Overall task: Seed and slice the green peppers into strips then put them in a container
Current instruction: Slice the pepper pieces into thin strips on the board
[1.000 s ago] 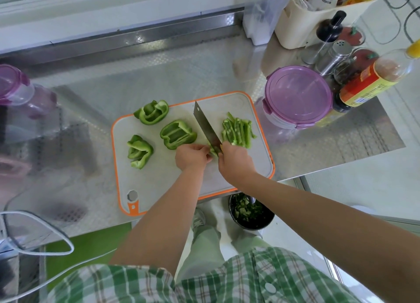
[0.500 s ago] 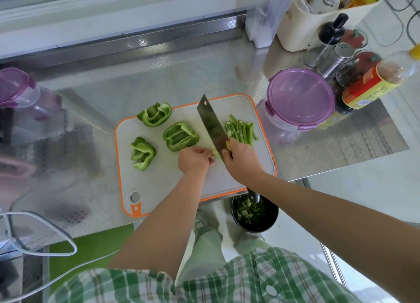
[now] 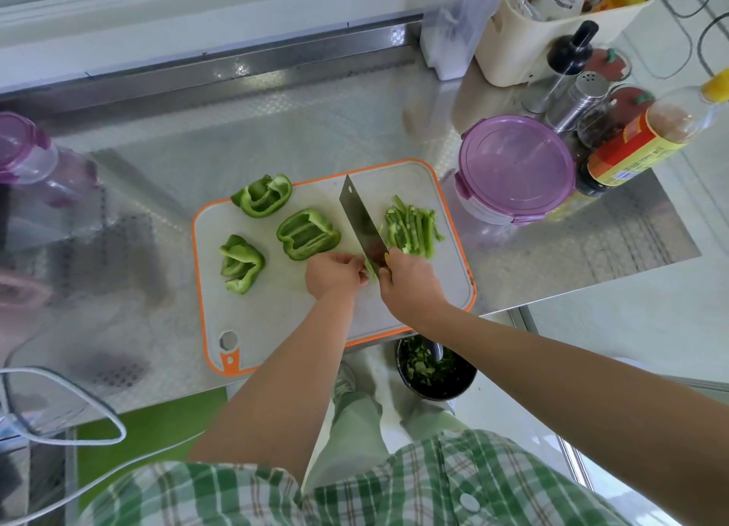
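Compared with a second ago, we are holding the cleaver tipped further over, so its broad flat side is showing where only a thin sliver showed then. The cut strips and the three large pepper pieces are lying where they lay.

Our right hand is gripping the cleaver where the blade meets the handle, fingers wrapped round it. The handle itself is hidden inside the fist. The blade is pointing away from us, towards the far edge of the cutting board.

Our left hand is lying just left of the blade with its fingers curled under, holding down the pepper piece. Only a narrow green edge of that piece is showing, squeezed between our left fingertips and the heel of the blade. We cannot tell whether the edge is touching it.

The strips are lying in a loose heap on the board, just right of the blade and beyond our right knuckles. The three large pieces are sitting on the left half of the board: one at the far edge, one in the middle, near our left hand, and one further left.

A round container with a purple lid is standing on the steel counter, just off the board's right side. A dark bowl of green scraps is sitting on the floor below the counter's near edge.
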### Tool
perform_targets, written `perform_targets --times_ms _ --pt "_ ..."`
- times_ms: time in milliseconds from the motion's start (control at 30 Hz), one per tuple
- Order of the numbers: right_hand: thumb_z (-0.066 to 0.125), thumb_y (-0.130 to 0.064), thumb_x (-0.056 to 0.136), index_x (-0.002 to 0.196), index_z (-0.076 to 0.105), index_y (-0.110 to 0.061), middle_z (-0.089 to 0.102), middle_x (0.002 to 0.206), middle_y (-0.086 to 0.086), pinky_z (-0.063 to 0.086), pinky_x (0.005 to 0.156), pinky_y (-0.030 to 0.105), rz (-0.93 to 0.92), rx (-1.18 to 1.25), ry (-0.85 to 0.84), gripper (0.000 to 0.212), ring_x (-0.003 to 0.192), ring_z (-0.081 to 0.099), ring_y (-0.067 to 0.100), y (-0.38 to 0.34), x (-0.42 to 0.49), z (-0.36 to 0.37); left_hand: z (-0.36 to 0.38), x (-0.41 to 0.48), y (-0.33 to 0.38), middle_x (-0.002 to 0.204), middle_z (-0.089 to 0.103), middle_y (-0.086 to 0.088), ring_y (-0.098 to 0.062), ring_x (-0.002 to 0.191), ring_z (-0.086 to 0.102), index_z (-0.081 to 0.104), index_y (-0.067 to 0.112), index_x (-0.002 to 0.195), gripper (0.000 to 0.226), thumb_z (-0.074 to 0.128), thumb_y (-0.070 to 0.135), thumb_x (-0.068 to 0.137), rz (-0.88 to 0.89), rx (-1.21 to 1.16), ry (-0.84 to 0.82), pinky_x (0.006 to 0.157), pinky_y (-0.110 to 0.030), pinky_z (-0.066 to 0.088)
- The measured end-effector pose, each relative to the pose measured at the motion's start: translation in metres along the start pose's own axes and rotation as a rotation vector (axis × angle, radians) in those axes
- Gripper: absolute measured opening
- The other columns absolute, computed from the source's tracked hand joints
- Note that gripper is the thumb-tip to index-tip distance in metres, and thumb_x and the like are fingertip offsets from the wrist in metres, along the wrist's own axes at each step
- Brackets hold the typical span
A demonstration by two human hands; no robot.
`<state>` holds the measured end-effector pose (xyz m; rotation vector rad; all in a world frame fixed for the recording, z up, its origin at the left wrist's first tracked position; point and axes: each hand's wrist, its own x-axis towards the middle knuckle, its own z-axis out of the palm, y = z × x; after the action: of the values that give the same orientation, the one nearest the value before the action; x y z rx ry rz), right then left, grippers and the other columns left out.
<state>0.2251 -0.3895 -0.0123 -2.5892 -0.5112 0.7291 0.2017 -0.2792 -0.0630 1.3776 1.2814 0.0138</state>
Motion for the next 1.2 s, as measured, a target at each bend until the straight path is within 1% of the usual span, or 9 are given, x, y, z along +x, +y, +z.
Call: perform_targets --times_ms 267,400,533,700,800,867,1033,1133,1200 --pt "0.040 -0.015 0.098 0.089 0.035 -0.012 0.042 0.074 0.005 0.036 0.062 0.036 0.034 -0.019 0.006 0.011 0.076 0.048 0.029 -0.007 0.009 0.011 -0.001 0.002 -0.002 0.061 0.069 -0.008 -0.028 0.061 0.071 0.065 0.012 0.061 0.023 0.077 0.005 0.079 0.017 0.066 -0.001 0.073 -0.045 0.061" --pt "0.041 -0.019 0.099 0.099 0.045 -0.007 0.058 0.086 0.016 0.039 0.062 0.037 0.036 0.044 0.065 0.013 0.083 0.057 0.037 -0.001 0.013 0.015 0.000 -0.001 -0.003 0.057 0.068 -0.007 -0.025 0.057 0.070 0.067 0.012 0.063 0.020 0.076 0.008 0.081 0.065 0.107 -0.007 0.071 -0.042 0.061" --pt "0.043 -0.017 0.097 0.088 0.038 -0.009 0.044 0.068 0.006 0.035 0.057 0.036 0.040 0.150 0.117 0.014 0.070 0.051 0.033 0.006 0.014 0.008 -0.001 -0.006 0.000 0.056 0.064 -0.001 -0.015 0.047 0.064 0.066 0.010 0.068 0.020 0.072 0.012 0.087 0.082 0.138 -0.003 0.066 -0.031 0.060" --pt "0.045 -0.018 0.097 0.092 0.046 -0.004 0.047 0.069 0.009 0.037 0.057 0.035 -0.030 0.148 0.127 0.015 0.068 0.048 0.032 0.012 0.009 -0.008 0.001 -0.015 0.000 0.048 0.063 0.002 -0.024 0.054 0.064 0.064 0.013 0.056 0.037 0.061 0.003 0.091 0.097 0.009 -0.086 0.072 -0.042 0.060" --pt "0.046 -0.018 0.097 0.101 0.051 -0.003 0.052 0.075 0.012 0.039 0.059 0.035 -0.053 0.140 0.130 0.017 0.070 0.050 0.032 0.015 0.004 -0.013 0.004 -0.019 0.003 0.062 0.066 -0.008 -0.024 0.060 0.063 0.069 0.004 0.076 0.025 0.052 -0.002 0.094 0.131 -0.069 -0.147 0.072 -0.041 0.059" --pt "0.046 -0.018 0.096 0.096 0.049 -0.005 0.049 0.073 0.009 0.035 0.058 0.033 -0.051 0.134 0.106 0.013 0.068 0.046 0.029 0.016 0.001 -0.011 0.002 -0.021 0.005 0.069 0.066 -0.012 -0.025 0.060 0.062 0.067 -0.003 0.094 0.021 0.046 -0.004 0.094 0.157 -0.051 -0.110 0.068 -0.038 0.058" --pt "0.044 -0.020 0.096 0.084 0.040 -0.009 0.045 0.073 0.007 0.033 0.059 0.032 -0.026 0.045 0.026 0.017 0.070 0.048 0.030 0.017 -0.004 0.004 -0.017 -0.025 0.004 0.079 0.071 -0.006 -0.025 0.069 0.067 0.069 0.012 0.094 0.022 0.048 0.009 0.094 0.288 0.148 0.034 0.070 -0.039 0.059" --pt "0.043 -0.018 0.097 0.085 0.039 -0.008 0.045 0.071 0.009 0.033 0.059 0.032 0.050 0.051 0.089 0.015 0.070 0.049 0.031 0.025 0.001 -0.003 -0.034 -0.026 0.008 0.092 0.069 -0.001 -0.023 0.085 0.062 0.070 0.013 0.099 0.020 0.050 0.014 0.095 0.471 0.409 0.175 0.076 -0.029 0.046" --pt "0.044 -0.017 0.097 0.084 0.039 -0.007 0.041 0.065 0.006 0.032 0.055 0.032 0.066 0.089 0.127 0.016 0.065 0.046 0.030 0.028 0.003 -0.008 -0.046 -0.023 0.013 0.106 0.062 -0.008 -0.026 0.093 0.058 0.067 0.012 0.105 0.018 0.053 0.012 0.093 0.582 0.495 0.288 0.077 -0.029 0.040"
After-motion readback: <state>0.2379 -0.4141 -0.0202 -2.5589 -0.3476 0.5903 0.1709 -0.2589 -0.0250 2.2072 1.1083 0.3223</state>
